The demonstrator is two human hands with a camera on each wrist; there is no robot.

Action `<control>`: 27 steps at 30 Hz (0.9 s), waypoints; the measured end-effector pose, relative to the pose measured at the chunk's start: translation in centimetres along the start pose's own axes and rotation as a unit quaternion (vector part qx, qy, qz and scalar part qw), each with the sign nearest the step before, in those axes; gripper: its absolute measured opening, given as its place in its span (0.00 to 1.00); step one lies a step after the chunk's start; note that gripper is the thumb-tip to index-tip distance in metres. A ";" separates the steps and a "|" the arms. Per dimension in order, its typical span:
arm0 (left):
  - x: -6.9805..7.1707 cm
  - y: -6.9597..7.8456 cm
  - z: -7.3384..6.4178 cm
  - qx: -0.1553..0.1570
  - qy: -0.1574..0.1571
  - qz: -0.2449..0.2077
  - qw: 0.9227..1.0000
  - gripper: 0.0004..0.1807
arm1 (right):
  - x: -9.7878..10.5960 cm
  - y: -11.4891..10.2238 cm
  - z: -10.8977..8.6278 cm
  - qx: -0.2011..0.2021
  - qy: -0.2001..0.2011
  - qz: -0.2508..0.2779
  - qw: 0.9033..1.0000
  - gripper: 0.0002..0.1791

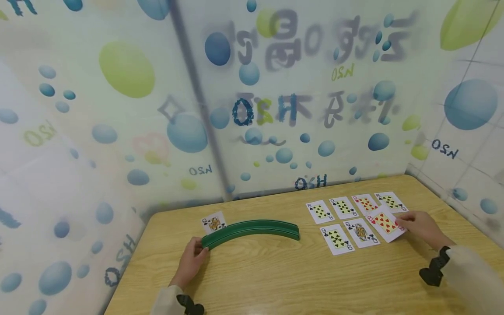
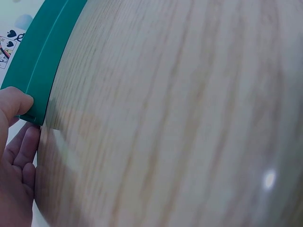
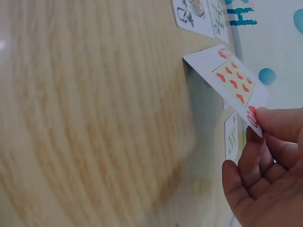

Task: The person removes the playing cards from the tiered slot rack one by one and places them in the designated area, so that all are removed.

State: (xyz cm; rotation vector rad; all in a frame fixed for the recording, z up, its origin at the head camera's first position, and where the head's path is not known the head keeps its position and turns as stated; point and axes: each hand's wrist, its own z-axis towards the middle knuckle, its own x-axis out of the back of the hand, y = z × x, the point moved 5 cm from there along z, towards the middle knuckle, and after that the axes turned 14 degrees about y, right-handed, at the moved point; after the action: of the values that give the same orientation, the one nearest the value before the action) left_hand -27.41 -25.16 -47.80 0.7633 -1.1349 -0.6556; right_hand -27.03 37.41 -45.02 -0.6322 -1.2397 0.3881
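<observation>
My left hand (image 1: 191, 258) grips the left end of a curved green card holder (image 1: 256, 227) lying on the table, thumb on top in the left wrist view. Just behind that end lies a queen of spades card (image 1: 214, 221), its lower part hidden by the holder. At the right, my right hand (image 1: 423, 227) pinches a corner of an eight of hearts card (image 3: 234, 80) between thumb and fingers. The card is tilted, with its held end raised from the table. In the head view it overlaps the lower edge of a red-heart card (image 1: 364, 203) in the back row.
Face-up cards lie in two rows at the right of the wooden table (image 1: 267, 280). A queen (image 1: 361, 232) and a black-suit card (image 1: 337, 239) are in front; another black-suit card (image 1: 390, 201) lies at the back right. A patterned curtain (image 1: 275, 148) stands behind the table.
</observation>
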 end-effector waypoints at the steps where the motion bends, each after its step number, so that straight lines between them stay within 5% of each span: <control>1: 0.0 0.0 0.0 -0.002 0.001 0.002 1.000 0.10 | -0.1 0.3 -0.1 -0.007 -0.008 -0.001 1.000 0.27; 8: 0.0 0.1 -0.1 -0.006 0.003 0.002 1.000 0.10 | -0.5 1.7 -0.6 -0.018 -0.027 -0.011 0.999 0.26; 27: 0.0 0.3 -0.1 -0.012 0.007 0.003 1.000 0.09 | -1.2 2.2 -0.8 -0.016 0.028 -0.029 0.999 0.17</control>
State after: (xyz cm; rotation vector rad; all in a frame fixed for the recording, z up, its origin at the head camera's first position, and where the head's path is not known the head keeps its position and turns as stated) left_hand -27.34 -24.98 -47.62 0.7427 -1.1142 -0.6577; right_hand -26.54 38.17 -47.44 -0.6291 -1.2089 0.3012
